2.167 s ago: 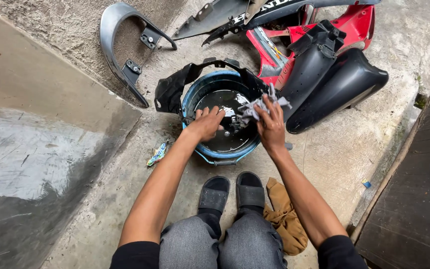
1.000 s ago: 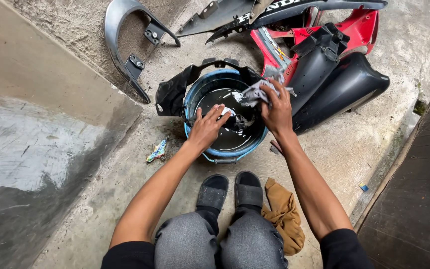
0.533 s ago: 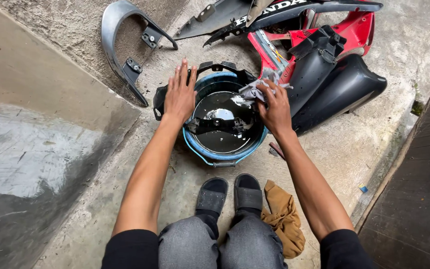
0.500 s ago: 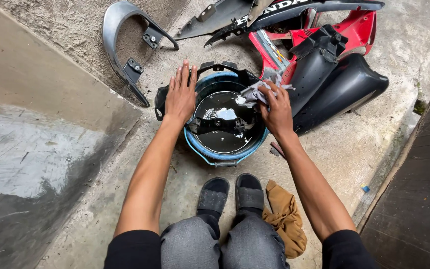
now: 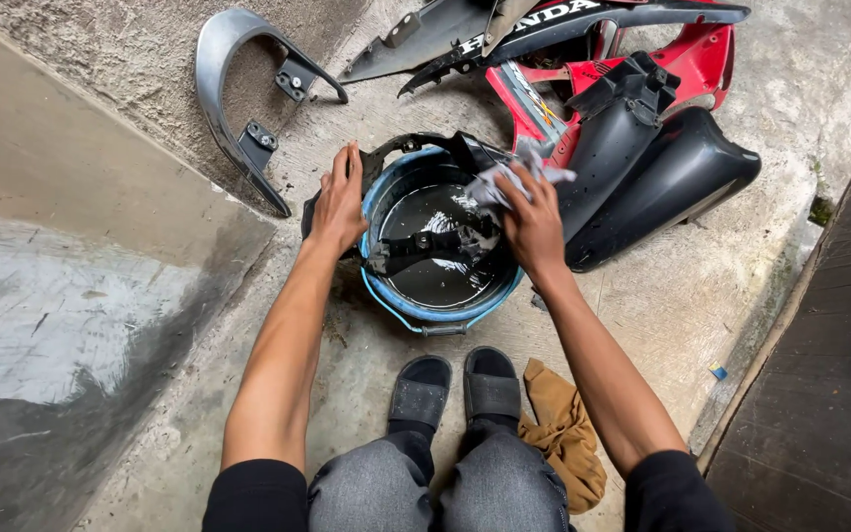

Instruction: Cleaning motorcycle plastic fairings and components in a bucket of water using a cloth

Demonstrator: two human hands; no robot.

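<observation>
A blue bucket (image 5: 442, 313) of dark water sat on the concrete floor (image 5: 662, 315) just ahead of the person's two black sandals (image 5: 455, 386), with one black plastic part (image 5: 425, 246) lying across the water inside it. The right hand (image 5: 534, 222) was clenched around a wet grey rag (image 5: 504, 177) above the bucket's far right rim. The left hand (image 5: 340, 202) lay flat, fingers spread, on the left rim and on a black panel (image 5: 386, 153) wedged behind the bucket; that panel was mostly hidden.

Crowding the right side were two glossy black fairings (image 5: 662, 172) and one red fairing (image 5: 687, 59), their edges overlapping so that the shapes were hard to separate. One grey curved grab rail (image 5: 233, 89) lay well to the left, near a concrete ledge (image 5: 71, 227). A dark body panel (image 5: 544, 25) was cut off at the top edge. One crumpled tan cloth (image 5: 563, 433) lay beside the right sandal.
</observation>
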